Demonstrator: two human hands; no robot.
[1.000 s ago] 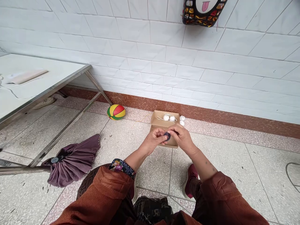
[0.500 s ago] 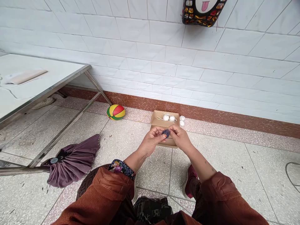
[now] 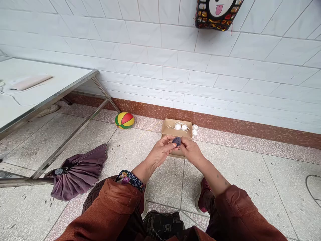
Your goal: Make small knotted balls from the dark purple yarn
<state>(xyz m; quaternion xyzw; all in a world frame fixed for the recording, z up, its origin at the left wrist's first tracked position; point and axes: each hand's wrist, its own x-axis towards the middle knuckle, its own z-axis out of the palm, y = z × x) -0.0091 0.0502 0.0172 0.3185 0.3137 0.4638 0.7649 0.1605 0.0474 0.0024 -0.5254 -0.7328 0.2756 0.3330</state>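
In front of me, over a brown cardboard box, a small dark blue-grey ball of yarn (image 3: 177, 141) sits between my hands. My left hand (image 3: 164, 149) is closed on it, thumb and fingertips pinching it from the left. My right hand (image 3: 191, 150) has its fingers pinched together at the ball's right edge; any loose strand there is too fine to see. Beneath both hands, the cardboard box (image 3: 164, 129) stands on the floor, partly hidden by them. Two white balls of string (image 3: 181, 126) with loose ends lie inside it, and more white balls (image 3: 195, 129) rest just right of it.
Left of the box, a red, yellow and green ball (image 3: 124, 120) lies by the wall. A folded purple umbrella (image 3: 77, 174) is near the metal-framed table (image 3: 62, 75). A patterned bag (image 3: 217, 16) hangs on the tiled wall, and a dark cable (image 3: 309, 190) lies far right.
My right fingers have shifted slightly down against the yarn ball's right side, and the ball has turned a little in my left fingers. The box and its contents stay put.
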